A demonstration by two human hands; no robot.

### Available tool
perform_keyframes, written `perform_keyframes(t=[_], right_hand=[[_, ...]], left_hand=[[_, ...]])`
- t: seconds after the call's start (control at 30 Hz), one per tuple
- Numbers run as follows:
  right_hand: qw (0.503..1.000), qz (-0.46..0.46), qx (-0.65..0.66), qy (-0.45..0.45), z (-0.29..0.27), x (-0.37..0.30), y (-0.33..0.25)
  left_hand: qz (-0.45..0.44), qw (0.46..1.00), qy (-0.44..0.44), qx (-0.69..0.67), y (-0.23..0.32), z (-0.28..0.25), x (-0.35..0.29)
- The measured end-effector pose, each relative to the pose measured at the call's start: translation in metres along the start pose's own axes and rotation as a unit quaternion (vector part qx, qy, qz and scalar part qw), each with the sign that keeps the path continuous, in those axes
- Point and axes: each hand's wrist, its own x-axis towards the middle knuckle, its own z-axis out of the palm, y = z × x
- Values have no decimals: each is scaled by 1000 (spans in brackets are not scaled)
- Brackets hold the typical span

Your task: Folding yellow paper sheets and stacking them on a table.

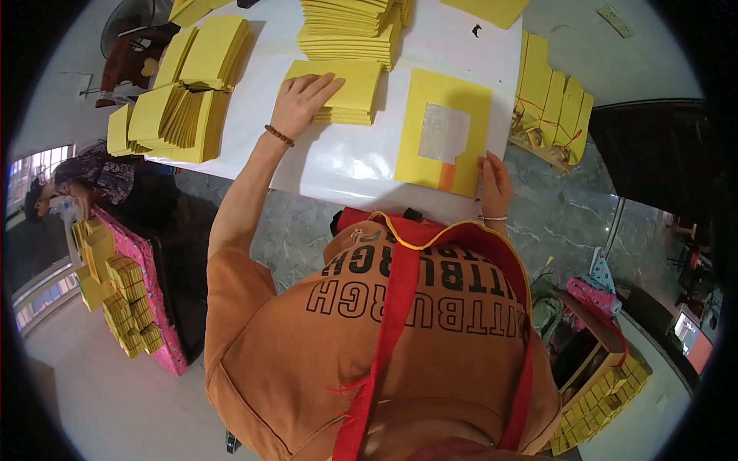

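Observation:
My left hand [305, 101] lies flat with fingers stretched out on top of a short stack of yellow paper sheets [355, 83]. To its right, a single yellow sheet [415, 115] lies on the white table [330, 169]. A silvery-grey square patch [443, 132] covers the middle of that sheet, with an orange strip [447, 177] running below it to the near edge. My right hand [496, 186] is beside the sheet's lower right corner, fingers slightly bent and apart. Nothing shows in it; whether its fingertips touch the sheet is unclear.
Taller yellow stacks [350, 34] stand behind the short one. Folded yellow bundles [173, 115] fill the table's left side. More yellow bundles [553, 100] sit off the right edge. At far left, a person [108, 177] is by a pink-covered table [142, 261] with yellow packs.

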Motion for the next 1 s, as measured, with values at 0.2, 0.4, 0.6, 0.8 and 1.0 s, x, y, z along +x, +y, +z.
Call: perform_keyframes(t=[0.2, 0.4, 0.6, 0.8, 1.0], right_hand=[[999, 33, -28, -7, 2, -1, 3], [998, 26, -63, -1, 2, 1, 8], [997, 36, -71, 11, 5, -2, 5], [994, 24, -111, 8, 3, 3, -3], [901, -206, -371, -92, -10, 16, -5]], left_hand=[[25, 998, -52, 13, -6, 17, -4], [-47, 985, -159, -39, 9, 29, -11], [-146, 979, -118, -81, 38, 47, -26], [-126, 983, -122, -46, 34, 44, -16], [-100, 982, -158, 6, 29, 19, 1]])
